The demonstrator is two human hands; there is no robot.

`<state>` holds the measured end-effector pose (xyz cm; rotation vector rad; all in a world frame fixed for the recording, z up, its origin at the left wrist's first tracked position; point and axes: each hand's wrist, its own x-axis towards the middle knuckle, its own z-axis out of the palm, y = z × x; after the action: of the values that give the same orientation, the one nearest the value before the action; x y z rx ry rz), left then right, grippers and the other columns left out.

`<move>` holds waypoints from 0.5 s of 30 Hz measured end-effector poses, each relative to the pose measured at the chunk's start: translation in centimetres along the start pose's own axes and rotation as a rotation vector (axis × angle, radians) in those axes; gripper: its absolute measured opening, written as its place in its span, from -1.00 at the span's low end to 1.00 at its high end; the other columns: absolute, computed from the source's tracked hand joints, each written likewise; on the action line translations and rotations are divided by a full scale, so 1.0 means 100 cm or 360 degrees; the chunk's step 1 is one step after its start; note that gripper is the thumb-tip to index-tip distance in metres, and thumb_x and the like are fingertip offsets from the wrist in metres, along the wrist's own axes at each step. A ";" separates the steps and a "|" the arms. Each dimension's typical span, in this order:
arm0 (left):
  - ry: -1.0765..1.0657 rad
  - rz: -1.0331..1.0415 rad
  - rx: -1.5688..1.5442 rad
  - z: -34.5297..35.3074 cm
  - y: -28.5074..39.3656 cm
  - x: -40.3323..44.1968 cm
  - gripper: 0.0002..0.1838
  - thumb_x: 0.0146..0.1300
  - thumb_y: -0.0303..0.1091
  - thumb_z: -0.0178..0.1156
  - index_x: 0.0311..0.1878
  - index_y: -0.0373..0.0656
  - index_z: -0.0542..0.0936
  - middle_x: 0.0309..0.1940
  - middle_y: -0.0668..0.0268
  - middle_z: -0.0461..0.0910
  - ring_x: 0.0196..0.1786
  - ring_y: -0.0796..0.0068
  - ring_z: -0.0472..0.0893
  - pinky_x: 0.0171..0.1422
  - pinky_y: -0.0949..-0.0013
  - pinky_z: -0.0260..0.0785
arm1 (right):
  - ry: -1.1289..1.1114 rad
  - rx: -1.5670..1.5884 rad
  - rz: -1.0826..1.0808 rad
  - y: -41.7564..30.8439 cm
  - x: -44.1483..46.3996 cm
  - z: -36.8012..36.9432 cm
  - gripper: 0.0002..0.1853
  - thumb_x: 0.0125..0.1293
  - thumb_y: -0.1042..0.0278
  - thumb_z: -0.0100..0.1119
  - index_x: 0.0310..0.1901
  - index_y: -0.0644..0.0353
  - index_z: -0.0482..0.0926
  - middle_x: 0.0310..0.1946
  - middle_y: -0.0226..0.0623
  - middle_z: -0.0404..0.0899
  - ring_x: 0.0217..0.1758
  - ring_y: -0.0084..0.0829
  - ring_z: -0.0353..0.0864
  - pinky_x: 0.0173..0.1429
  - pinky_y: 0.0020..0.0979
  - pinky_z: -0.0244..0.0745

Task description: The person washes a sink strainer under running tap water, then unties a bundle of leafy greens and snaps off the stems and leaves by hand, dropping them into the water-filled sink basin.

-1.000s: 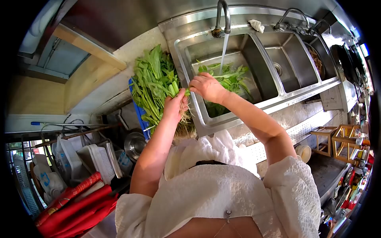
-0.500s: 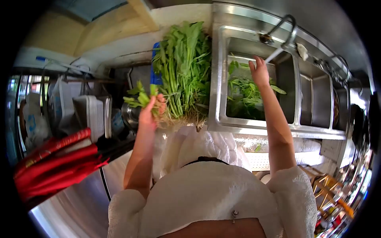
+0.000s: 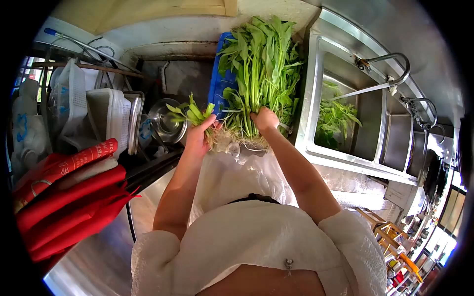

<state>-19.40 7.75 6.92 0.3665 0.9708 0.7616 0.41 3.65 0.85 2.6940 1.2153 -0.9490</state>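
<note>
My left hand (image 3: 200, 135) is closed on a small bunch of rooted green stems (image 3: 193, 114), held left of the blue crate. My right hand (image 3: 265, 120) grips stems near the root end of a large pile of leafy greens (image 3: 266, 64). The pile lies in and over the blue crate (image 3: 215, 86), its roots toward my body. In the steel sink (image 3: 310, 123) at the right, loose green leaves (image 3: 335, 118) lie under a stream of water from the tap (image 3: 406, 69).
White plastic baskets (image 3: 116, 111) and a metal bowl (image 3: 168, 123) stand at the left. Red bags (image 3: 74, 207) lie at the lower left. More sink basins (image 3: 396, 138) with a second tap (image 3: 429, 104) are at the right. Wooden stools (image 3: 387, 234) stand at the lower right.
My right hand has left the sink and taken hold of stems in the pile. My left hand has moved away from the sink with its bunch. The view has swung left.
</note>
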 end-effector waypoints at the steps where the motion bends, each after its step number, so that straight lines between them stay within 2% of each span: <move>1: -0.0099 -0.0004 0.0018 -0.005 -0.001 0.002 -0.82 0.05 -0.53 0.13 -0.23 -0.25 0.44 -0.41 0.30 0.46 -0.37 0.48 0.49 -0.20 0.39 0.44 | -0.0026 0.0045 0.0048 0.001 0.001 -0.001 -0.54 0.05 -0.05 0.08 -0.17 0.19 0.45 -0.20 -0.13 0.52 -0.18 -0.25 0.55 -0.23 -0.29 0.48; 3: -0.0084 0.0007 0.0031 -0.013 0.000 0.006 -0.81 0.03 -0.56 0.14 -0.24 -0.26 0.44 -0.42 0.29 0.45 -0.38 0.46 0.48 -0.18 0.34 0.44 | 0.0048 0.0190 0.0160 0.008 -0.003 -0.011 -0.54 0.03 -0.02 0.13 -0.17 0.17 0.36 -0.29 -0.18 0.51 -0.27 -0.30 0.55 -0.29 -0.31 0.48; 4: -0.0037 -0.0024 0.0024 -0.015 0.000 0.005 -0.80 0.02 -0.57 0.14 -0.24 -0.27 0.44 -0.43 0.29 0.45 -0.39 0.46 0.48 -0.17 0.32 0.45 | 0.0388 0.0259 0.0232 0.010 -0.010 -0.009 -0.58 0.04 0.04 0.14 -0.22 0.16 0.29 -0.44 -0.23 0.46 -0.37 -0.33 0.52 -0.35 -0.32 0.46; 5: 0.0012 -0.0057 0.0016 -0.017 -0.002 0.006 -0.79 0.01 -0.59 0.14 -0.23 -0.27 0.44 -0.43 0.29 0.44 -0.39 0.46 0.48 -0.16 0.29 0.45 | 0.1164 0.0212 -0.0189 0.026 -0.002 0.014 -0.65 0.07 0.12 0.12 -0.26 0.15 0.27 -0.55 -0.28 0.39 -0.54 -0.38 0.47 -0.52 -0.33 0.42; 7: 0.0003 -0.0044 -0.0078 -0.028 -0.010 0.014 -0.74 -0.05 -0.62 0.19 -0.23 -0.32 0.45 -0.45 0.27 0.47 -0.42 0.44 0.51 -0.22 0.31 0.47 | 0.0865 0.0091 -0.0335 0.023 -0.009 0.019 -0.69 0.14 0.10 0.03 -0.28 0.18 0.29 -0.58 -0.29 0.38 -0.66 -0.41 0.43 -0.65 -0.35 0.37; 8: -0.0016 -0.0044 -0.0069 -0.033 -0.014 0.019 -0.76 -0.06 -0.61 0.20 -0.25 -0.32 0.45 -0.46 0.27 0.46 -0.43 0.44 0.51 -0.23 0.31 0.48 | 0.0581 -0.0280 -0.0386 0.016 -0.013 0.028 -0.67 0.17 0.05 -0.04 -0.30 0.19 0.32 -0.64 -0.33 0.40 -0.74 -0.44 0.40 -0.73 -0.36 0.32; 9: -0.0034 -0.0040 -0.0058 -0.037 -0.016 0.021 -0.77 -0.06 -0.61 0.20 -0.28 -0.31 0.44 -0.46 0.27 0.46 -0.44 0.44 0.51 -0.23 0.32 0.48 | 0.0373 -0.0564 -0.0383 -0.002 -0.031 0.021 -0.63 0.17 -0.01 -0.07 -0.28 0.19 0.35 -0.66 -0.35 0.44 -0.66 -0.41 0.48 -0.64 -0.38 0.40; 11: -0.0057 -0.0050 -0.0050 -0.038 -0.017 0.022 -0.79 -0.06 -0.61 0.20 -0.31 -0.30 0.44 -0.47 0.27 0.46 -0.44 0.44 0.50 -0.24 0.32 0.48 | 0.0220 -0.0454 -0.0175 -0.014 -0.032 0.039 -0.64 0.15 0.00 -0.05 -0.24 0.17 0.36 -0.66 -0.38 0.48 -0.58 -0.36 0.53 -0.55 -0.40 0.45; 12: -0.0081 -0.0065 -0.0035 -0.038 -0.016 0.020 -0.80 -0.07 -0.61 0.20 -0.33 -0.29 0.44 -0.47 0.27 0.45 -0.45 0.44 0.49 -0.25 0.32 0.48 | 0.0204 -0.0416 -0.0066 -0.021 -0.031 0.041 -0.64 0.12 0.03 -0.01 -0.20 0.15 0.36 -0.57 -0.32 0.51 -0.49 -0.36 0.55 -0.46 -0.39 0.48; 13: -0.0078 -0.0063 -0.0024 -0.037 -0.014 0.018 -0.80 -0.07 -0.61 0.20 -0.33 -0.29 0.44 -0.47 0.27 0.45 -0.45 0.44 0.49 -0.25 0.32 0.48 | 0.0202 -0.0405 -0.0068 -0.023 -0.031 0.038 -0.64 0.12 0.03 -0.01 -0.20 0.15 0.36 -0.57 -0.32 0.51 -0.49 -0.36 0.55 -0.46 -0.39 0.48; 15: -0.0044 -0.0164 0.0064 -0.034 -0.011 0.013 -0.83 -0.01 -0.63 0.14 -0.32 -0.24 0.41 -0.50 0.31 0.42 -0.43 0.45 0.48 -0.20 0.29 0.48 | -0.0037 -0.0058 0.0121 -0.020 -0.031 0.020 -0.67 0.08 0.07 0.03 -0.20 0.11 0.38 -0.47 -0.28 0.52 -0.43 -0.39 0.54 -0.42 -0.37 0.49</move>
<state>-21.35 7.74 3.72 0.3582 0.9728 0.6425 -3.58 2.45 1.27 2.6726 1.1063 -0.9362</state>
